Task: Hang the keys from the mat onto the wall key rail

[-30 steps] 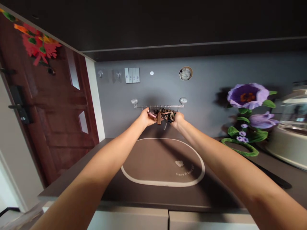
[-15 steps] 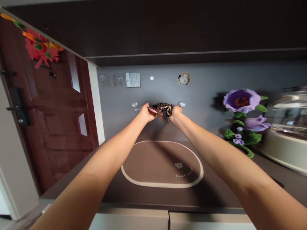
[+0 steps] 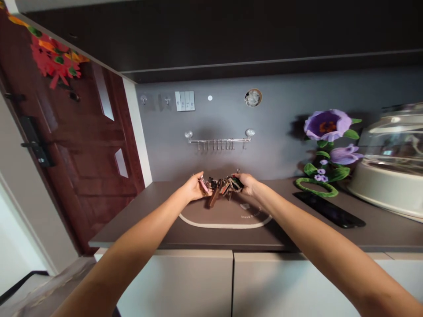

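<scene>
Between my two hands hangs a bunch of keys and keychains [image 3: 216, 190], with a brown tag dangling low from its middle. My left hand [image 3: 194, 187] is closed round its left end, where a pink piece pokes out. My right hand [image 3: 247, 182] grips the other end, with dark and cord-like pieces at the fingers. Both hands are just above the brown oval mat [image 3: 211, 219], which they partly cover. Behind and higher on the grey wall, a clear rail with several small hooks [image 3: 220, 141] is fixed by two suction cups.
Right of the mat lie a black phone [image 3: 328, 210] and purple knitted-looking flowers [image 3: 327, 125], beside a clear-lidded white appliance [image 3: 390, 185]. A dark cabinet [image 3: 231, 35] overhangs the counter [image 3: 132, 211]. A brown door [image 3: 95, 176] stands at left.
Both hands have come down and away from the hook rail with the bunch of keys, which now hangs over the mat. The rail's hooks are uncovered. The view has tilted slightly.
</scene>
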Demonstrator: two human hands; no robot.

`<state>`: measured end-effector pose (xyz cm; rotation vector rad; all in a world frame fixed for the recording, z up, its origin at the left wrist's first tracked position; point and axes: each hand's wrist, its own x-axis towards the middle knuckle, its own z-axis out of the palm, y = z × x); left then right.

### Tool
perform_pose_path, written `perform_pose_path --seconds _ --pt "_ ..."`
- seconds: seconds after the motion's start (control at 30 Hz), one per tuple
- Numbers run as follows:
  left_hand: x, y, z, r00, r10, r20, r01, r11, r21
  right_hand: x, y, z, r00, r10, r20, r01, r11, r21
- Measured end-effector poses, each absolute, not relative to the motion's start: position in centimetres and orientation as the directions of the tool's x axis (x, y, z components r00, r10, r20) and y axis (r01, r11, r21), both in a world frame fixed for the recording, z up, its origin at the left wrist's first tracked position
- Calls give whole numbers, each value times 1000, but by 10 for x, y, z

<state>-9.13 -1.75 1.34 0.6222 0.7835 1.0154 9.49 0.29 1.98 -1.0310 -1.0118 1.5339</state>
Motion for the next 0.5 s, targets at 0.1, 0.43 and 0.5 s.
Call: perform_pose_path --seconds 0.1,0.43,0.5 --pt "-111 -11 -4 216 932 -293 -363 355 862 116 13 0 61 997 40 18 39 -999" --pt "-146 9 -23 -49 948 315 467 -257 846 155 29 -6 -47 940 338 821 229 -523" --pt "-148 8 -21 -78 931 356 534 -263 804 154 29 -7 -68 947 313 842 223 -491"
